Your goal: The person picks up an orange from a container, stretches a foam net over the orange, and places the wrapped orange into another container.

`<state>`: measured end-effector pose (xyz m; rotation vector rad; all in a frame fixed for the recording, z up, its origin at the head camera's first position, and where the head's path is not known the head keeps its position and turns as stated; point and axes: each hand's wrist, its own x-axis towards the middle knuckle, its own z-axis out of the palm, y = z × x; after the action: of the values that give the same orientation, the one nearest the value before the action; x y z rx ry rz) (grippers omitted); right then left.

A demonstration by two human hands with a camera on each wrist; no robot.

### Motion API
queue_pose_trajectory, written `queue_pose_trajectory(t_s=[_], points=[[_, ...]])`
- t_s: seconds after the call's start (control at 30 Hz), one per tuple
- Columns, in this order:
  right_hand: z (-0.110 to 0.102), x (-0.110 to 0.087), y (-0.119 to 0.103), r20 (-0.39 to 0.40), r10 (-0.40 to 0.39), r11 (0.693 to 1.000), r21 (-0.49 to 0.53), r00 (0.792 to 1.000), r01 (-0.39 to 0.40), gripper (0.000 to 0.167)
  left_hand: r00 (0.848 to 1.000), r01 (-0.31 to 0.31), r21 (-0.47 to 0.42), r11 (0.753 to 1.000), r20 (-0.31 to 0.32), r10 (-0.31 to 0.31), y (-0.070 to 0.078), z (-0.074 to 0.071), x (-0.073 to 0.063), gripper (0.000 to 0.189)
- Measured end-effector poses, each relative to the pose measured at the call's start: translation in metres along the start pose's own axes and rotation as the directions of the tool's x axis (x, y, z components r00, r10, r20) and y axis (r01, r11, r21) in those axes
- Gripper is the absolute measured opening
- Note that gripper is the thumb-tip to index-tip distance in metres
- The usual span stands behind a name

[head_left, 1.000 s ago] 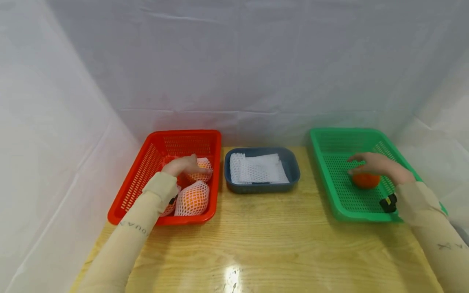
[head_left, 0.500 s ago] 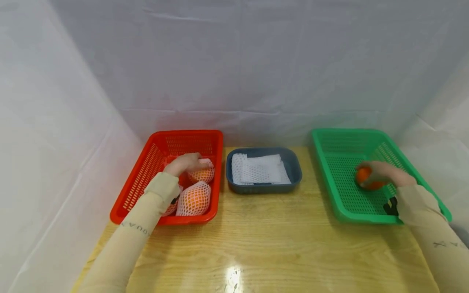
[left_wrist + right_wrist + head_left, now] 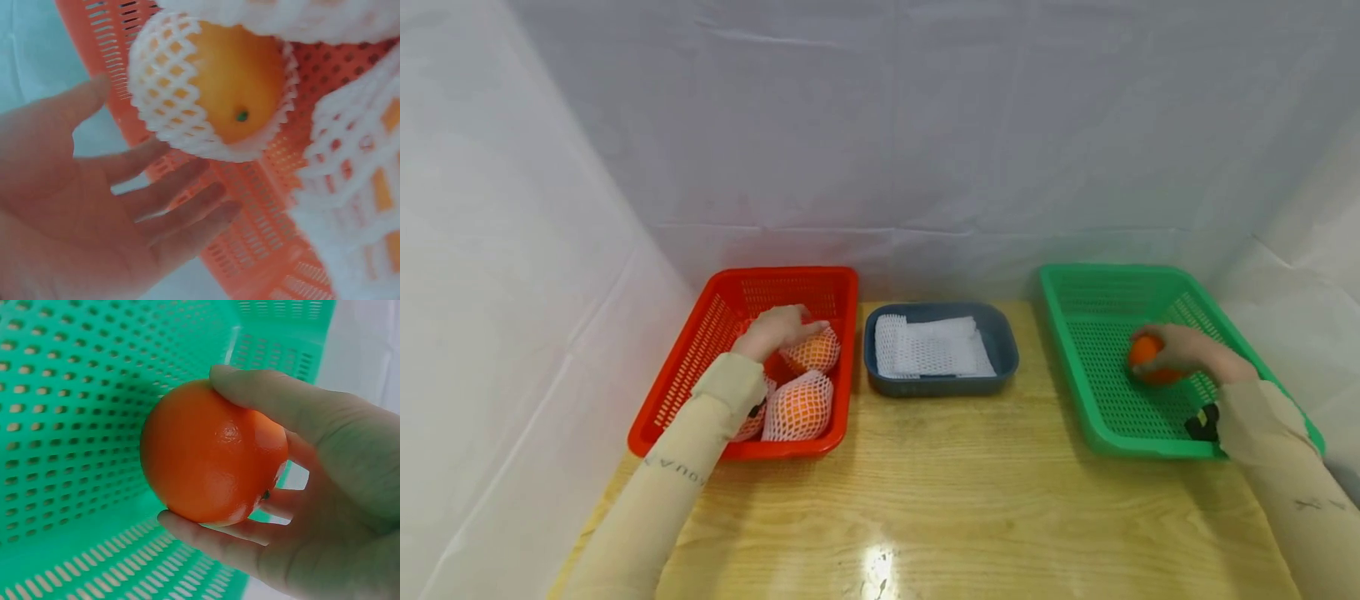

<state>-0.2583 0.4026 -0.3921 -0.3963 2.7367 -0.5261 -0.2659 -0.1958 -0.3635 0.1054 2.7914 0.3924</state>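
In the green basket (image 3: 1093, 425), my right hand (image 3: 1187, 348) grips a bare orange (image 3: 209, 453); thumb and fingers curve round opposite sides of it. My left hand (image 3: 775, 327) is over the red basket (image 3: 651, 408), its fingers spread and holding nothing in the left wrist view. Just beyond its fingertips lies an orange in a white foam net (image 3: 240, 81), part of its skin and its green stem spot bare. A second netted orange (image 3: 797, 408) fills the basket's near right corner, and another netted one (image 3: 751, 425) is partly hidden under the left wrist.
Between the baskets stands a dark blue-grey tray (image 3: 940, 386) with white foam nets (image 3: 936, 346) lying flat in it. Under everything is a wooden table (image 3: 962, 500). White sheeting (image 3: 880, 125) rises behind and at both sides.
My right hand has closed round the orange and shifted it slightly right in the green basket. The left hand has lifted a little off the netted orange, its fingers opening.
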Motion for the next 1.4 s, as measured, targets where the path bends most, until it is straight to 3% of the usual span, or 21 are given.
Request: queue_pose_trajectory(t_s=[0.13, 0.3, 0.5, 0.77, 0.93, 1.1, 1.27, 1.33, 1.4], points=[[-0.009, 0.002, -0.009, -0.064, -0.035, 0.999, 0.004, 0.997, 0.035, 0.064, 0.993, -0.039, 0.025, 0.999, -0.110, 0.042, 0.010, -0.003, -0.006, 0.064], [-0.022, 0.001, -0.026, -0.141, -0.058, 0.998, -0.004, 0.988, 0.058, 0.065, 0.976, -0.089, 0.035, 0.995, -0.194, 0.094, 0.033, -0.006, -0.017, 0.059], [-0.028, -0.004, -0.058, -0.228, -0.086, 0.996, -0.032, 0.970, 0.081, 0.065, 0.939, -0.186, 0.034, 0.982, -0.289, 0.188, 0.069, -0.006, -0.038, 0.053], [-0.023, -0.019, -0.098, -0.334, -0.114, 0.993, -0.013, 0.936, 0.116, 0.070, 0.874, -0.398, -0.046, 0.916, -0.321, 0.364, 0.122, 0.002, -0.066, 0.047], [-0.014, -0.031, -0.126, -0.390, -0.158, 0.985, 0.000, 0.907, 0.171, 0.069, 0.846, -0.476, -0.150, 0.867, -0.346, 0.405, 0.152, 0.014, -0.070, 0.042], [0.002, -0.037, -0.152, -0.467, -0.210, 0.971, 0.001, 0.859, 0.239, 0.066, 0.843, -0.508, -0.243, 0.826, -0.335, 0.420, 0.180, 0.031, -0.071, 0.044], [0.022, -0.040, -0.177, -0.540, -0.239, 0.954, 0.023, 0.807, 0.298, 0.061, 0.868, -0.494, -0.341, 0.800, -0.250, 0.429, 0.202, 0.050, -0.068, 0.055], [0.031, -0.041, -0.187, -0.570, -0.252, 0.948, 0.019, 0.782, 0.319, 0.060, 0.880, -0.474, -0.419, 0.774, -0.202, 0.430, 0.207, 0.056, -0.066, 0.060], [0.040, -0.041, -0.195, -0.601, -0.271, 0.939, 0.005, 0.752, 0.343, 0.060, 0.889, -0.444, -0.526, 0.725, -0.159, 0.429, 0.210, 0.062, -0.064, 0.063]])
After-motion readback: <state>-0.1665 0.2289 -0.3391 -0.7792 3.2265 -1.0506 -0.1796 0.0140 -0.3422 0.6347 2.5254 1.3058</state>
